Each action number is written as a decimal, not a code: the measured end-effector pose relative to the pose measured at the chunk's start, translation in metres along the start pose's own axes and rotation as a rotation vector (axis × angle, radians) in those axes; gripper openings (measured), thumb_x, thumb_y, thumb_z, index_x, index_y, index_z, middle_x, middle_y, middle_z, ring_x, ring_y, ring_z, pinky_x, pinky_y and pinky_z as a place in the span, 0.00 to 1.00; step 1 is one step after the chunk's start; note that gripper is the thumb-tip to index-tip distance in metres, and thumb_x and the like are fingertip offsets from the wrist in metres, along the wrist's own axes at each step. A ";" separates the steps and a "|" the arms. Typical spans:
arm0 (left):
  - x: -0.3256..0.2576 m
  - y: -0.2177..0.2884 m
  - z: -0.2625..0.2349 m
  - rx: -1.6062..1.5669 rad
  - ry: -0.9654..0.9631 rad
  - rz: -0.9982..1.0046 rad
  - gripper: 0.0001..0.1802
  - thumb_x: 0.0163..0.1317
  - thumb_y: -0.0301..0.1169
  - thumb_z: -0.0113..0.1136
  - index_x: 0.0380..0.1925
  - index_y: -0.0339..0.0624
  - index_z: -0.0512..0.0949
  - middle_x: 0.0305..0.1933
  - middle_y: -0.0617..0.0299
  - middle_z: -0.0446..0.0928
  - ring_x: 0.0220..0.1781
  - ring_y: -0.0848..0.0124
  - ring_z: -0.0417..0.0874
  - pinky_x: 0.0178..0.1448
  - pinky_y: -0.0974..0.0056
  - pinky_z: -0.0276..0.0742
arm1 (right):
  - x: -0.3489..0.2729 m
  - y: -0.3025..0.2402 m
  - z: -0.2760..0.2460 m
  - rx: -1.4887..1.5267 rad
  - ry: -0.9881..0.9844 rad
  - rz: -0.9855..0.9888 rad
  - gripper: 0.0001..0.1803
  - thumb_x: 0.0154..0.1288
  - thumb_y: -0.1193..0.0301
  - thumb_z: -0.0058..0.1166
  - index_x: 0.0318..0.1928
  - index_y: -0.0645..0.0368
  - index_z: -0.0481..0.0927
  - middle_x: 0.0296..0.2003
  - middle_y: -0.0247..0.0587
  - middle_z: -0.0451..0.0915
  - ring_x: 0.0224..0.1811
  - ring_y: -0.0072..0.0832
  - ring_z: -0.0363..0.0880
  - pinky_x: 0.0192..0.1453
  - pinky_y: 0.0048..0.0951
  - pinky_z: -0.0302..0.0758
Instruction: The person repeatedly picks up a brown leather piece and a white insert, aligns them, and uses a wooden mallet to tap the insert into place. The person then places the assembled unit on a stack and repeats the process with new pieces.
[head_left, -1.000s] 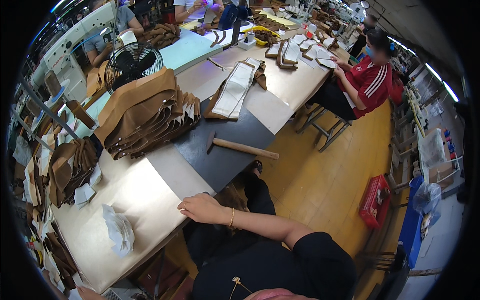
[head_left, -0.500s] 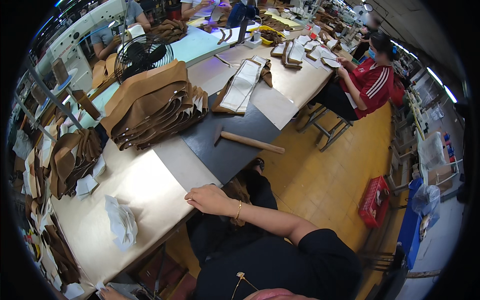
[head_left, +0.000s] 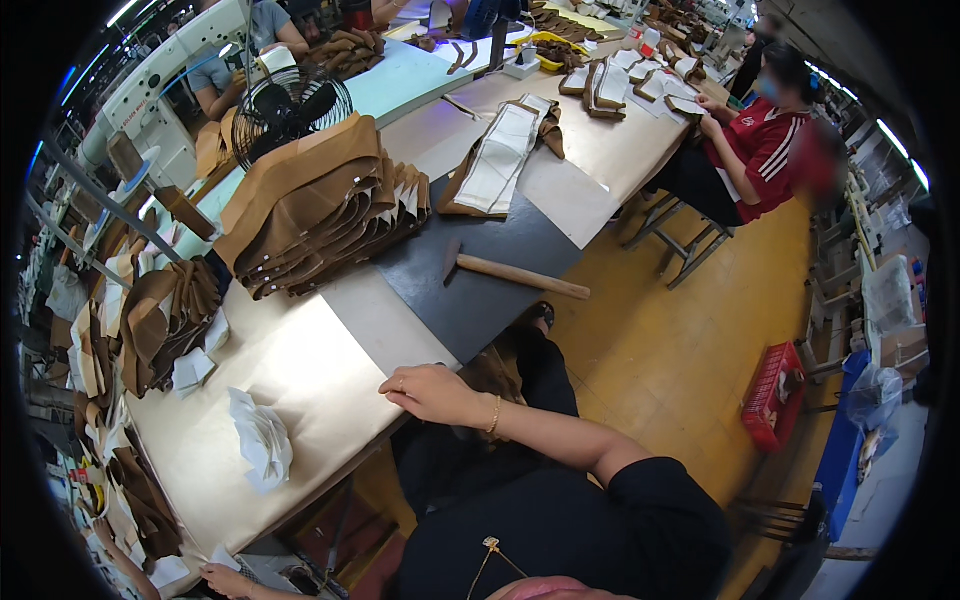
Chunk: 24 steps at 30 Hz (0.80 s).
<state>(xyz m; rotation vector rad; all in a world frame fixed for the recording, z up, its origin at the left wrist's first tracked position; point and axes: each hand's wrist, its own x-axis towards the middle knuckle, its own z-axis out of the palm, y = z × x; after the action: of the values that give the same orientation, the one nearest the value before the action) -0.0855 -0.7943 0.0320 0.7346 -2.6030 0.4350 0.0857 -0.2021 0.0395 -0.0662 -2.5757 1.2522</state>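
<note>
My right hand (head_left: 435, 395) rests on the table's near edge, fingers lying flat and holding nothing I can see. A gold bracelet circles its wrist. Low at the left, my left hand (head_left: 228, 580) is small and partly cut off by the frame, its fingers at a white piece (head_left: 226, 557) on the table's corner. Between my hands lies a crumpled stack of thin white sheets (head_left: 262, 440). Beyond my right hand, a wooden-handled hammer (head_left: 520, 276) lies on a dark mat (head_left: 430, 300). A tall stack of brown cut pieces (head_left: 310, 200) stands to its left.
White-faced brown pieces (head_left: 497, 155) lie past the hammer. A black wire fan (head_left: 290, 112) and a sewing machine (head_left: 165, 95) stand at far left. Brown bundles (head_left: 165, 320) crowd the left edge. A person in red (head_left: 765, 145) sits at far right; a red basket (head_left: 775, 395) is on the floor.
The view has shifted slightly, so the scene sits farther right. Another forearm shows at lower left, beyond my left hand. My right hand stays on the table edge.
</note>
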 end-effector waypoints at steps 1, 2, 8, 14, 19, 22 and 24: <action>0.006 0.009 -0.007 0.001 0.011 -0.009 0.20 0.72 0.37 0.51 0.56 0.37 0.78 0.56 0.47 0.81 0.54 0.50 0.81 0.59 0.54 0.75 | 0.002 0.002 -0.003 0.090 0.030 -0.003 0.10 0.68 0.68 0.53 0.42 0.59 0.84 0.38 0.43 0.82 0.42 0.41 0.82 0.48 0.38 0.78; 0.016 0.024 -0.017 -0.151 0.105 0.058 0.19 0.72 0.37 0.52 0.56 0.36 0.79 0.55 0.47 0.81 0.54 0.50 0.81 0.59 0.54 0.75 | 0.005 0.005 -0.008 0.182 0.059 -0.006 0.09 0.68 0.69 0.54 0.42 0.59 0.84 0.38 0.43 0.82 0.42 0.41 0.81 0.49 0.38 0.78; 0.027 0.238 -0.124 -0.966 0.535 0.604 0.16 0.69 0.29 0.56 0.54 0.34 0.79 0.55 0.50 0.80 0.58 0.54 0.77 0.64 0.54 0.70 | 0.012 0.061 -0.080 -0.085 0.376 0.078 0.08 0.63 0.73 0.57 0.42 0.60 0.83 0.43 0.45 0.80 0.48 0.44 0.79 0.55 0.38 0.76; -0.171 0.477 -0.265 -1.486 -0.038 1.539 0.19 0.56 0.22 0.67 0.49 0.46 0.82 0.52 0.55 0.76 0.56 0.59 0.78 0.56 0.58 0.77 | 0.035 0.142 -0.137 -0.563 0.434 0.290 0.32 0.69 0.60 0.55 0.68 0.59 0.66 0.70 0.52 0.61 0.72 0.52 0.60 0.71 0.49 0.65; -0.310 0.615 -0.286 -1.391 -0.286 1.637 0.25 0.63 0.35 0.63 0.56 0.30 0.75 0.59 0.38 0.72 0.57 0.46 0.78 0.61 0.51 0.75 | 0.043 0.189 -0.155 -0.670 0.216 0.546 0.44 0.71 0.44 0.44 0.75 0.59 0.52 0.76 0.50 0.52 0.78 0.50 0.49 0.75 0.61 0.52; -0.341 0.644 -0.302 -1.088 -0.440 1.533 0.23 0.58 0.33 0.67 0.50 0.31 0.76 0.54 0.37 0.75 0.54 0.43 0.79 0.57 0.49 0.76 | 0.039 0.194 -0.150 -0.737 0.204 0.509 0.43 0.71 0.42 0.44 0.74 0.59 0.56 0.75 0.48 0.54 0.78 0.48 0.50 0.76 0.60 0.51; -0.351 0.645 -0.307 -1.062 -0.425 1.440 0.23 0.54 0.32 0.70 0.48 0.32 0.76 0.51 0.37 0.77 0.53 0.43 0.80 0.55 0.48 0.76 | 0.038 0.195 -0.152 -0.728 0.167 0.532 0.44 0.70 0.42 0.45 0.75 0.59 0.55 0.76 0.48 0.53 0.78 0.47 0.49 0.76 0.60 0.51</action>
<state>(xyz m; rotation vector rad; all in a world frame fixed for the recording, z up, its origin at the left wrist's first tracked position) -0.0778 0.0015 0.0207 -1.5449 -2.6721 -0.8219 0.0738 0.0422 -0.0137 -0.9964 -2.7983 0.3264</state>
